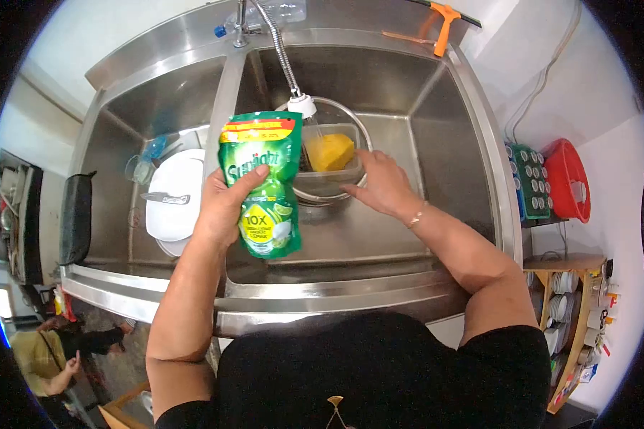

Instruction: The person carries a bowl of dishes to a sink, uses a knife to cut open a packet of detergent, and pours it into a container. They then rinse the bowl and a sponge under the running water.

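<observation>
My left hand [229, 204] grips a green dish soap refill pouch [272, 189], held upright over the divider and the right basin with its printed front towards me. My right hand [386, 186] is at the right end of a clear plastic container [329, 187], thumb and fingers spread apart near its corner. Inside the container lies a yellow sponge or cloth [330, 151]. Water seems to run onto it from the white spray head [302, 105] of the flexible tap. The pouch hides the container's left part.
The left basin holds white dishes [175, 214] with a knife-like utensil [166, 198] on top, beside clear cups [144, 168]. A coiled hose [368, 129] rings the container. An orange squeegee [445, 25] rests on the back rim. Another person [43, 361] is at lower left.
</observation>
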`<state>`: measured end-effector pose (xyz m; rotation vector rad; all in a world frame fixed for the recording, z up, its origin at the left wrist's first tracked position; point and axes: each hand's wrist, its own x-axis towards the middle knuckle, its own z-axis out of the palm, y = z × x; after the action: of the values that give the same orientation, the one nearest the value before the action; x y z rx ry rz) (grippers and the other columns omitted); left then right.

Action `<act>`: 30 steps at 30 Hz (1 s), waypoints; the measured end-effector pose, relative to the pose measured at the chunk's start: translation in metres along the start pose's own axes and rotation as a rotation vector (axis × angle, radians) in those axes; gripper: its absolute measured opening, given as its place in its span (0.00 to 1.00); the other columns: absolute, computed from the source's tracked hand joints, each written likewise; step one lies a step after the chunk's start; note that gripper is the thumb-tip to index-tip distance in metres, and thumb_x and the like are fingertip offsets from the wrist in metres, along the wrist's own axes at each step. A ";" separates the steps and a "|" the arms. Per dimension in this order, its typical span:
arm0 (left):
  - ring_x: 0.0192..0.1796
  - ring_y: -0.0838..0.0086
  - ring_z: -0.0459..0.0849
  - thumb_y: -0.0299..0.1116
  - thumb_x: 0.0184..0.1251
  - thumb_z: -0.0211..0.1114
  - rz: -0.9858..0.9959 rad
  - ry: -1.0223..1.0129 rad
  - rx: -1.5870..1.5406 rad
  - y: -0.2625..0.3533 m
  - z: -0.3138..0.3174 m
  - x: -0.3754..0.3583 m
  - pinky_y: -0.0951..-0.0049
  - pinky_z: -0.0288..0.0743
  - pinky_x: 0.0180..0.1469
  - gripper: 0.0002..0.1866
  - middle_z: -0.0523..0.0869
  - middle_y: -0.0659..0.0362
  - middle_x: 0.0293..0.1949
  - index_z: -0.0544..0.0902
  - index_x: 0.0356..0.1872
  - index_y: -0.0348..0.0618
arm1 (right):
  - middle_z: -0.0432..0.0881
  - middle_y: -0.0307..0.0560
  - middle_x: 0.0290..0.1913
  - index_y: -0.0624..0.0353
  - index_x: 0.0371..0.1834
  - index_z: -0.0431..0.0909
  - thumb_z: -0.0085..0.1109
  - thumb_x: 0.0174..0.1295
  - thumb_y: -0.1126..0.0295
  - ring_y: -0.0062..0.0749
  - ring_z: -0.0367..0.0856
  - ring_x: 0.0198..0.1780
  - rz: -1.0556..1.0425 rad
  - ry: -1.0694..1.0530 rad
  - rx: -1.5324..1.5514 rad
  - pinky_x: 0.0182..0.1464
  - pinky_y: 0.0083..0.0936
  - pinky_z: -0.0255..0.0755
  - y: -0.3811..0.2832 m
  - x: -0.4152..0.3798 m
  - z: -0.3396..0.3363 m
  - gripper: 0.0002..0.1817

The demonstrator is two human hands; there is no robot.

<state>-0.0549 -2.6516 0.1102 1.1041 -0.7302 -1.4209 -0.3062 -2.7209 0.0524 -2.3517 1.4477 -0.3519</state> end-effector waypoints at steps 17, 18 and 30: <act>0.34 0.71 0.83 0.35 0.56 0.69 -0.336 -0.265 -0.340 -0.086 0.124 0.044 0.68 0.78 0.36 0.17 0.83 0.56 0.36 0.76 0.42 0.36 | 0.82 0.44 0.36 0.66 0.40 0.78 0.58 0.60 0.60 0.22 0.80 0.36 0.328 -0.089 1.118 0.39 0.20 0.73 0.000 0.031 -0.065 0.17; 0.34 0.71 0.83 0.35 0.56 0.69 -0.334 -0.263 -0.345 -0.091 0.125 0.048 0.68 0.78 0.36 0.17 0.83 0.56 0.36 0.76 0.42 0.36 | 0.82 0.45 0.36 0.67 0.40 0.78 0.58 0.61 0.62 0.22 0.80 0.35 0.305 -0.124 1.055 0.38 0.19 0.73 -0.001 0.035 -0.066 0.16; 0.30 0.68 0.84 0.38 0.57 0.67 -0.312 0.014 -0.382 -0.112 0.115 0.075 0.67 0.78 0.32 0.18 0.83 0.56 0.34 0.74 0.42 0.37 | 0.83 0.46 0.31 0.68 0.34 0.78 0.61 0.56 0.69 0.24 0.81 0.29 0.372 -0.177 0.851 0.31 0.20 0.74 0.016 0.089 -0.027 0.11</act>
<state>-0.1983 -2.7233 0.0350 0.9495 -0.2619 -1.7277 -0.2901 -2.8112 0.0718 -1.3790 1.2659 -0.5119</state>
